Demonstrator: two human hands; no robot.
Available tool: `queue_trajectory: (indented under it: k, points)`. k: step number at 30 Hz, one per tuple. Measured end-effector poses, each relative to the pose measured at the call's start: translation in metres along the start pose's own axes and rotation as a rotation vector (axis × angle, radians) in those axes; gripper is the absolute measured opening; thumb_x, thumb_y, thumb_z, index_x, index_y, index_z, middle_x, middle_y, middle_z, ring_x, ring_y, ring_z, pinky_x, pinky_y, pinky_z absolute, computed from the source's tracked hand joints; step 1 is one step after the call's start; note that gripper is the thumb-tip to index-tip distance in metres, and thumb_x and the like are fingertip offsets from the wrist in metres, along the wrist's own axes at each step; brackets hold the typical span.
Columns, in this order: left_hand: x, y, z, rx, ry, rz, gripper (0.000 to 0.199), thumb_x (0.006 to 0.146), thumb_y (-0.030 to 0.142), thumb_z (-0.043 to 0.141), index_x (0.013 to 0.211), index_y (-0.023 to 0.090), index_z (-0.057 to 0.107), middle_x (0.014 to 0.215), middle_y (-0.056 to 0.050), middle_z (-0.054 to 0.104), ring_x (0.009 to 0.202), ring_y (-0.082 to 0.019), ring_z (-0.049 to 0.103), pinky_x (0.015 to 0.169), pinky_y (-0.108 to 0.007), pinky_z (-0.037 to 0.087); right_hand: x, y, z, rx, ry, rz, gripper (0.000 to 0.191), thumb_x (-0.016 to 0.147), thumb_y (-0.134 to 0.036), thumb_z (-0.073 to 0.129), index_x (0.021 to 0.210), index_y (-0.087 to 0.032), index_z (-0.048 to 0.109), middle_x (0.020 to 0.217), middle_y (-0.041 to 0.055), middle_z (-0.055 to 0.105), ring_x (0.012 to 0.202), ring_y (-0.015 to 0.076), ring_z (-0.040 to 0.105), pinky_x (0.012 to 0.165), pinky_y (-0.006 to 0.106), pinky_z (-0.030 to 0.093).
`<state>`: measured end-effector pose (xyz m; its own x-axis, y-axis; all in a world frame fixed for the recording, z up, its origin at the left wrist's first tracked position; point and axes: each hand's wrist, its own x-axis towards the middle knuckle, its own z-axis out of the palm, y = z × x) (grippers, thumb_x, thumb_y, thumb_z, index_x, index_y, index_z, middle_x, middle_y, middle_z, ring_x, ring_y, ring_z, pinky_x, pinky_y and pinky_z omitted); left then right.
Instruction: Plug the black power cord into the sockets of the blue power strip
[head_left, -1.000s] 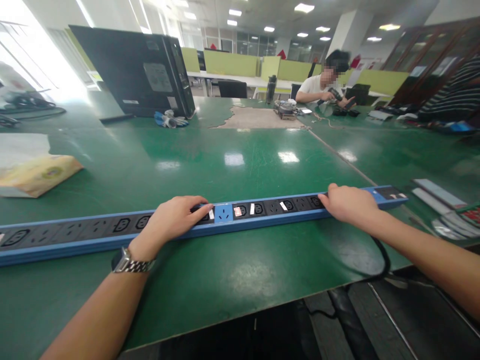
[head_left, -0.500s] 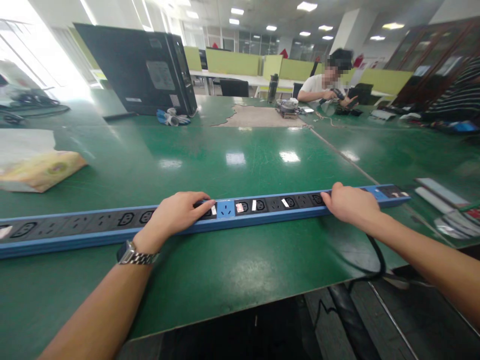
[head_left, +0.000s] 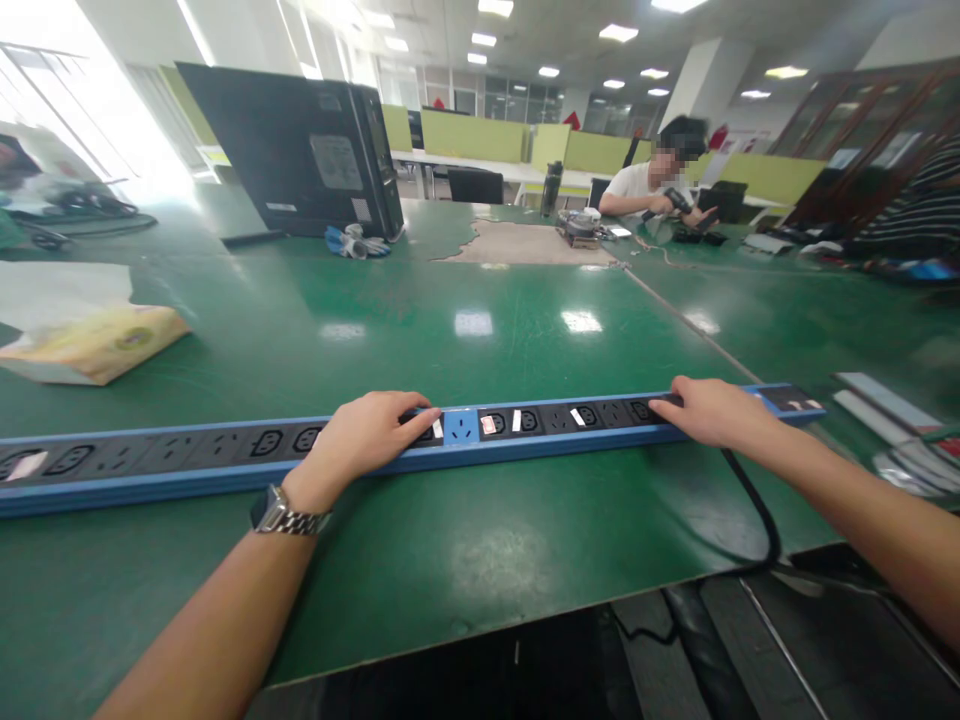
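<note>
The left end of the long blue-edged power strip with black sockets (head_left: pixel 555 422) runs out of view, while its right end shows; the strip lies across the near part of the glossy green worktop (head_left: pixel 405 345). The bare left hand (head_left: pixel 367 430), with a steel-banded watch (head_left: pixel 283 514) at its wrist, covers several sockets, its thumb beside the one blue socket (head_left: pixel 461 428). The bare right hand (head_left: pixel 712 408) hides a stretch near the far-right end. Both hands are half curled over the strip and touch it, but the fingertips are hidden, so whether they clasp it or merely rest there cannot be told. A thick black cable (head_left: pixel 761 500) emerges beneath the right wrist and curves towards the table edge; its join is hidden. White tags cover parts of some sockets, their print unreadable. The worktop has a jagged bare beige patch (head_left: pixel 525 243) near its far side and bright lamp reflections. A yellow-and-white tissue pack (head_left: pixel 112 340) is cut off at left. Behind stand a large black computer case (head_left: pixel 300 160), crumpled blue-and-white gloves (head_left: pixel 356 243) and a dark bottle (head_left: pixel 551 190). Beyond, a person in white (head_left: pixel 637 190) handles a dark object, hard to identify, before yellow-green partitions (head_left: pixel 476 138) under ceiling lamps.
</note>
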<state>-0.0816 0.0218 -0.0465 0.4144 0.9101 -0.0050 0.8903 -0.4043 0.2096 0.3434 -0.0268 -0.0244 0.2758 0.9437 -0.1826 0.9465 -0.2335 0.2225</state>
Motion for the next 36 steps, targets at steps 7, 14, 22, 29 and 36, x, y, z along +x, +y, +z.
queue_trajectory:
  k: [7, 14, 22, 29, 36]
  points:
    - [-0.002, 0.003, 0.000, 0.024, -0.004, 0.010, 0.053, 0.092, 0.061, 0.028, 0.107, 0.029, 0.067, 0.106, -0.002, 0.071, 0.097, -0.024, 0.064, 0.077, -0.032, 0.046, -0.005, 0.011, 0.020, 0.222, 0.207, 0.007, 0.049, 0.085, -0.061, 0.041, 0.092, -0.017, 0.063, 0.080, 0.0103, 0.069, 0.078, 0.0271, 0.064, 0.065, 0.033, 0.042]
    - [0.003, 0.001, 0.002, 0.083, -0.044, -0.014, 0.059, 0.092, 0.063, 0.023, 0.100, 0.027, 0.069, 0.102, -0.003, 0.071, 0.094, -0.025, 0.064, 0.071, -0.031, 0.045, -0.022, 0.006, 0.055, 0.499, 0.533, 0.084, 0.050, 0.081, -0.061, 0.050, 0.099, -0.016, 0.063, 0.068, 0.0070, 0.065, 0.073, 0.0264, 0.064, 0.067, 0.033, 0.043]
    - [0.005, -0.002, 0.006, 0.078, -0.023, 0.023, 0.058, 0.094, 0.061, 0.021, 0.094, 0.027, 0.068, 0.100, -0.003, 0.069, 0.094, -0.024, 0.063, 0.073, -0.031, 0.044, -0.011, 0.010, 0.024, 0.939, 0.269, 0.232, 0.037, 0.072, -0.056, 0.064, 0.071, -0.021, 0.057, 0.052, -0.0007, 0.050, 0.047, 0.0145, 0.047, 0.049, 0.029, 0.033]
    - [0.005, 0.000, 0.005, 0.085, -0.016, 0.014, 0.058, 0.094, 0.060, 0.022, 0.097, 0.026, 0.069, 0.101, -0.003, 0.069, 0.094, -0.023, 0.063, 0.076, -0.031, 0.045, -0.036, -0.016, -0.070, 1.102, -0.077, 0.036, 0.036, 0.077, -0.055, 0.063, 0.075, -0.020, 0.056, 0.050, -0.0017, 0.050, 0.039, 0.0084, 0.040, 0.038, 0.023, 0.025]
    - [0.003, 0.000, 0.004, 0.092, -0.006, 0.019, 0.058, 0.094, 0.060, 0.022, 0.095, 0.026, 0.068, 0.099, -0.003, 0.069, 0.092, -0.024, 0.063, 0.073, -0.031, 0.045, -0.031, -0.110, -0.068, 0.464, -0.171, -0.309, 0.048, 0.087, -0.054, 0.044, 0.071, -0.015, 0.065, 0.054, 0.0065, 0.062, 0.042, 0.0143, 0.051, 0.047, 0.028, 0.037]
